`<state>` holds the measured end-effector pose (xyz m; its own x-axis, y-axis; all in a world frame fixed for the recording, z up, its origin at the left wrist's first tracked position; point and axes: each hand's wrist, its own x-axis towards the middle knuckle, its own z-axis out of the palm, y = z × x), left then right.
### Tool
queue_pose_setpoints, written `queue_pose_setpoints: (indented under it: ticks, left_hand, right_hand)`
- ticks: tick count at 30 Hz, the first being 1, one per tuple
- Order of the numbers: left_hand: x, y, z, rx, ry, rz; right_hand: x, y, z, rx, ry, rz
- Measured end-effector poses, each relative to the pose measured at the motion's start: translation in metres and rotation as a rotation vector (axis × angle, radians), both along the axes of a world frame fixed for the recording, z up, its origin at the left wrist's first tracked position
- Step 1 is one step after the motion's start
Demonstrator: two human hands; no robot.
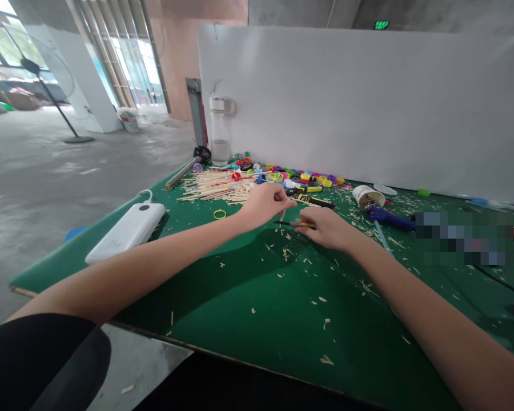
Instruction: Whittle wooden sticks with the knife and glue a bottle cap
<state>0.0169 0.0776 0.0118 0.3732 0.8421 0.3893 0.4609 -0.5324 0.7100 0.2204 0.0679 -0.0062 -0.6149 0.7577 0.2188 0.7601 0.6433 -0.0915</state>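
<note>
Over the green tabletop [223, 291], my left hand [263, 204] is closed in a pinch on a thin wooden stick [282, 216], whose short end points down. My right hand [328, 228] grips a knife [306, 225] with a yellowish handle. Its dark blade points left and lies close to the stick's lower end; I cannot tell whether they touch. Pale wood shavings [286, 252] are scattered below both hands. Behind my left hand lies a loose pile of wooden sticks [212, 185]. A yellow-and-black tool handle [314, 201] rests just beyond my right hand.
A white power bank [131, 231] with a cable lies at left, near a yellow ring [220, 214]. Colourful caps [304, 178] line the back beside a clear bottle [220, 134]. At right are a tipped paper cup [368, 197] and a blue-handled tool [392, 219]. A white panel [360, 108] stands behind.
</note>
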Motion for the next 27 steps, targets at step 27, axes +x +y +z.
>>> queue_pose_setpoints:
  ticks: [27]
  left_hand:
    - [-0.005, 0.005, -0.001, 0.104, 0.175, -0.061]
  right_hand:
    - [0.006, -0.011, 0.004, 0.03, 0.054, -0.016]
